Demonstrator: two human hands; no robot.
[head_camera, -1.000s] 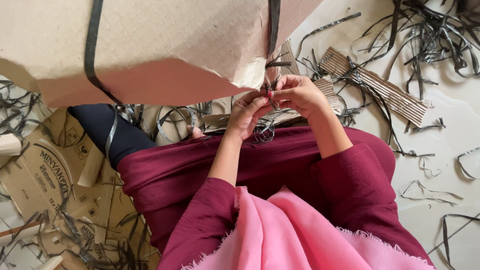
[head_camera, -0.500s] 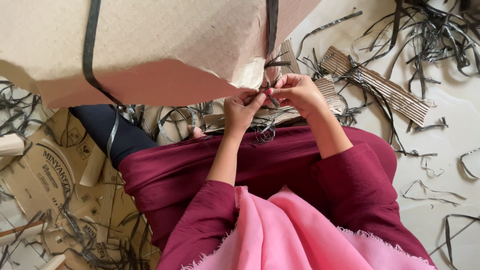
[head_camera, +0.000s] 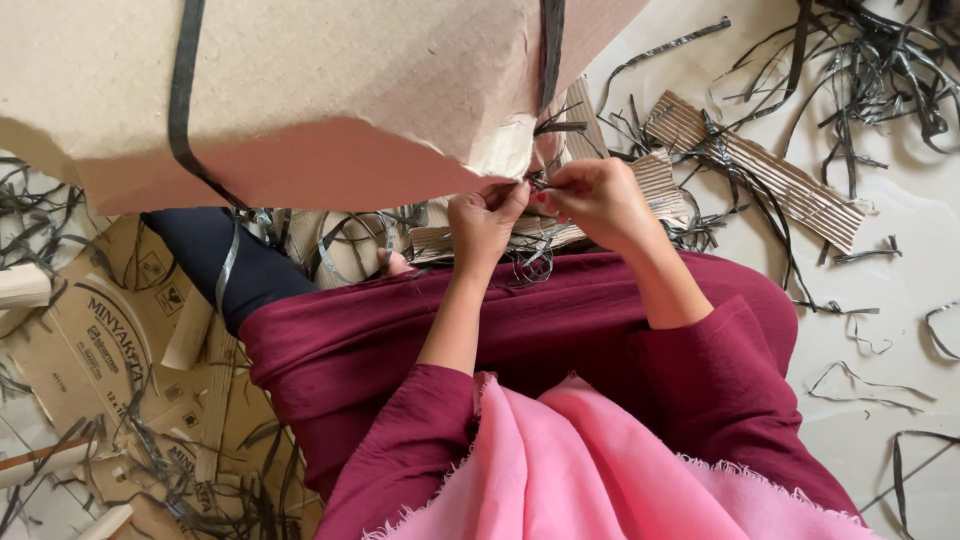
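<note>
Pinching together now, fingertips (head_camera: 520, 192) of both hands closing on a thin black plastic strap (head_camera: 551, 60) right at the lower corner of the big paper-wrapped bundle (head_camera: 330, 80). Left hand (head_camera: 484, 216) curling just under that corner, thumb and forefinger gripping the strap end; right hand (head_camera: 596, 198) meeting it from the other side, fingers bunched tight around the same knot. Running up from the pinch, the strap crossing the bundle's right end; a second black strap (head_camera: 182, 100) banding its left end. Below the bundle, maroon sleeves and lap (head_camera: 560, 320), a pink scarf (head_camera: 560, 470) nearer the camera. Right of the bundle, strips of corrugated cardboard (head_camera: 760, 170) lying on the pale floor (head_camera: 900, 300) among loose cut strapping (head_camera: 870, 70). Left and below the bundle, flattened printed cartons (head_camera: 100, 330) and more strap scraps.
</note>
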